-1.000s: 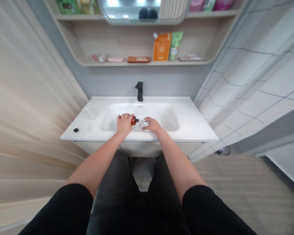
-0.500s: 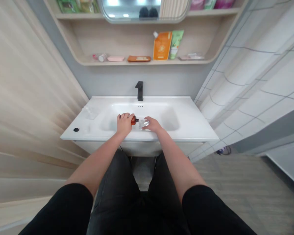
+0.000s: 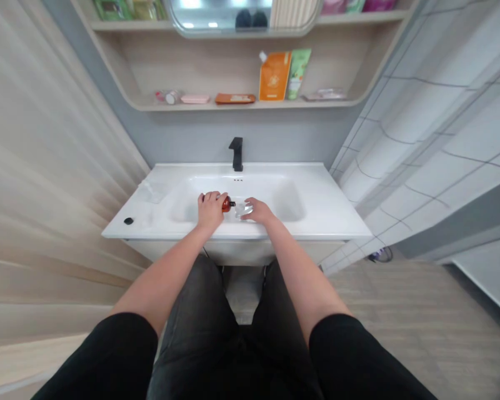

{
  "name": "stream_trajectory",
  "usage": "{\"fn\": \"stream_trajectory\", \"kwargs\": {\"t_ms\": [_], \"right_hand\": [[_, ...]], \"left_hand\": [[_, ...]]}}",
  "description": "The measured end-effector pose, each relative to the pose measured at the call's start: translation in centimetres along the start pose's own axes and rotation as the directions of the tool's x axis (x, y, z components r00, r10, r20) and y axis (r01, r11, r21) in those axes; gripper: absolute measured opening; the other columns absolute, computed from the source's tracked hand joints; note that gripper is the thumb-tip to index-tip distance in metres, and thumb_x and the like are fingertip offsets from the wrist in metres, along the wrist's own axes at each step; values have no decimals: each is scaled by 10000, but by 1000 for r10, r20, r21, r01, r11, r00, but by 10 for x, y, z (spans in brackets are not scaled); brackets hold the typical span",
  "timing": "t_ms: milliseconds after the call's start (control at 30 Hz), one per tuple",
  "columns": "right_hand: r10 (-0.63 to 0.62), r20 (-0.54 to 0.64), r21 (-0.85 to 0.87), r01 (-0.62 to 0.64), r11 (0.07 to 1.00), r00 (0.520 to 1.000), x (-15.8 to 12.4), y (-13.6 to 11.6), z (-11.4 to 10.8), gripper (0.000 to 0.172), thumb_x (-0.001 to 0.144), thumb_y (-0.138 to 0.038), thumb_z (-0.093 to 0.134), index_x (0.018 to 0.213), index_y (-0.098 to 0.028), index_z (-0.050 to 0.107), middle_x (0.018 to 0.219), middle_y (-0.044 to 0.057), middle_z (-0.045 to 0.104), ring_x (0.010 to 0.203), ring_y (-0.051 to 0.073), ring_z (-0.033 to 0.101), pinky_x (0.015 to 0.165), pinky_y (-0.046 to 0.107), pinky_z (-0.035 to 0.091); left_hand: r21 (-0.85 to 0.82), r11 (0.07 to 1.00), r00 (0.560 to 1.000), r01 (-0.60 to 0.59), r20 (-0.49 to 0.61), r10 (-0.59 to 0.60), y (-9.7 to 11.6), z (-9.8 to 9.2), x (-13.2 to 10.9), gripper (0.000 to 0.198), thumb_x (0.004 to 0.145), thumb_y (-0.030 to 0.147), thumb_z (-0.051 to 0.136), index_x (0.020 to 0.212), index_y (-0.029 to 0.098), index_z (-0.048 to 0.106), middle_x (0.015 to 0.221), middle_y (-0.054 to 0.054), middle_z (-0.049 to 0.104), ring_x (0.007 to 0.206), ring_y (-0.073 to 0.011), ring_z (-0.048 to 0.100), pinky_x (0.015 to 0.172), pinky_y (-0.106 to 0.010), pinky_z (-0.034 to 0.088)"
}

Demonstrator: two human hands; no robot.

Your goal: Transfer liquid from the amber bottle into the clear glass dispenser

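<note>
Over the basin of a white sink [image 3: 316, 205], my left hand [image 3: 209, 210] is closed round a small amber bottle [image 3: 226, 204] tipped on its side, its dark neck pointing right. My right hand [image 3: 258, 211] is closed on a small clear container [image 3: 244, 209] held just at the bottle's mouth. The two hands are almost touching above the front of the basin. Most of the bottle is hidden by my fingers.
A black tap [image 3: 236, 153] stands at the back of the sink. A small black cap [image 3: 128, 221] lies on the left rim, a clear item [image 3: 150, 191] behind it. The shelf above holds an orange pouch [image 3: 274, 76], a green pouch [image 3: 299, 73] and flat packets. Tiled wall on the right.
</note>
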State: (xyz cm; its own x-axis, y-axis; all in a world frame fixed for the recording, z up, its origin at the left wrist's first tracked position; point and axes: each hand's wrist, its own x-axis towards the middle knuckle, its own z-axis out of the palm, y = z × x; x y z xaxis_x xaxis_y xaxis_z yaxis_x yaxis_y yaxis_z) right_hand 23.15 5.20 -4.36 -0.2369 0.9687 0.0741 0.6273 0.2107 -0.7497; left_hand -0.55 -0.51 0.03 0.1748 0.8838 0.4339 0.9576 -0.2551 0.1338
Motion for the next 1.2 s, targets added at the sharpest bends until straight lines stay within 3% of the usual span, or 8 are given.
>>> {"fn": "stream_trajectory", "kwargs": {"t_ms": [1200], "right_hand": [[3, 0, -23, -3, 1000, 1000, 0, 0, -1, 753, 651, -300, 1054, 1330, -273, 730, 1300, 55, 814, 1179, 291, 786, 1084, 411, 603]], "left_hand": [[8, 1000, 1000, -18, -20, 18, 1, -2, 0, 605, 967, 119, 514, 1521, 289, 687, 1468, -163, 690, 1391, -380, 564, 1304, -609, 280]]}}
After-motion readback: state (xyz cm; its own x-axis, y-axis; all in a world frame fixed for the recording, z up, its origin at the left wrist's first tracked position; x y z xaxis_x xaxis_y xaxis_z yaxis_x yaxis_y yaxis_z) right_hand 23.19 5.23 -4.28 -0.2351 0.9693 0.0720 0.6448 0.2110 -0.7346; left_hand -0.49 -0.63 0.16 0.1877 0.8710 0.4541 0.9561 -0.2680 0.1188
